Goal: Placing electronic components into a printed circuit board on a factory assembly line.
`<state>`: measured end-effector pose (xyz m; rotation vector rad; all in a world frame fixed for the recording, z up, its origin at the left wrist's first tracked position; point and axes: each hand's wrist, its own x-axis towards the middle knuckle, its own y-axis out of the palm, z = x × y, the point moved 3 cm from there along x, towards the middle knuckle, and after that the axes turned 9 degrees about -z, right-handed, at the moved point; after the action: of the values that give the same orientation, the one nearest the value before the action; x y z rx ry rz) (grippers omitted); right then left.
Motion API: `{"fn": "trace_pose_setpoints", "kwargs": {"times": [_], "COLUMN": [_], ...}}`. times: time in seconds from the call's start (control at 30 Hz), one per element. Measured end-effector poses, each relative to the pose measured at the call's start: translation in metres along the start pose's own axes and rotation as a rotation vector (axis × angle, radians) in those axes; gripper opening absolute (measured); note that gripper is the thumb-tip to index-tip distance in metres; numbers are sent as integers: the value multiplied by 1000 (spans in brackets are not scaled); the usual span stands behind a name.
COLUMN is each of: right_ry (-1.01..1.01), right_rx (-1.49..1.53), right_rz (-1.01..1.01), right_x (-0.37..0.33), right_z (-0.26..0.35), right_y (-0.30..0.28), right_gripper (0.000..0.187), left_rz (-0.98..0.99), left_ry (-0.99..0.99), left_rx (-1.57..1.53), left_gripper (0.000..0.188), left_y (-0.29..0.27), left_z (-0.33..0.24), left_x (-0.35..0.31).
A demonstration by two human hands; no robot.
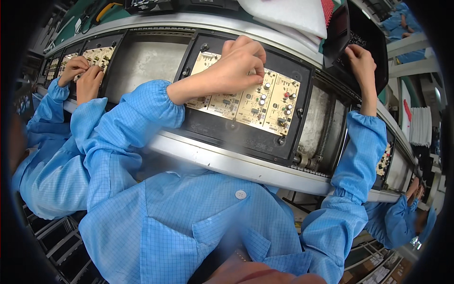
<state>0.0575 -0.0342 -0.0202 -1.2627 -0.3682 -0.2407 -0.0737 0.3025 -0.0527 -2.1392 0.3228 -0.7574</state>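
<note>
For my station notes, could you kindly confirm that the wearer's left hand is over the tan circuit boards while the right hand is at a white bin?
Not quite: the bin is black, not white, as the head view shows. The left hand is over the tan circuit boards, and the right hand is at the bin.

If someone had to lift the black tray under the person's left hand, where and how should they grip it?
Probably by its two short ends, one hand on each, coming from left and right: the flat black tray has open gaps beyond both ends, while its long edges run along the metal rails. Keep off the circuit boards, as small parts stand up from them.
</note>
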Motion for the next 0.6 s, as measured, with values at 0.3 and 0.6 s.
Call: {"fn": "trace_pose_setpoints", "kwargs": {"times": [0.3,0.6], "right_ry": [-1,8], "right_rx": [133,233], "right_rz": [-282,-431], "right_x": [-18,-29], "right_z": [0,15], "right_y": [-12,-25], "right_gripper": [32,28], "left_rz": [-25,-33], "left_ry": [37,269], "left_rx": [-47,-31], "left_gripper": [9,9], "left_y": [2,-2], "left_z": [-3,-12], "left_x": [0,-2]}}
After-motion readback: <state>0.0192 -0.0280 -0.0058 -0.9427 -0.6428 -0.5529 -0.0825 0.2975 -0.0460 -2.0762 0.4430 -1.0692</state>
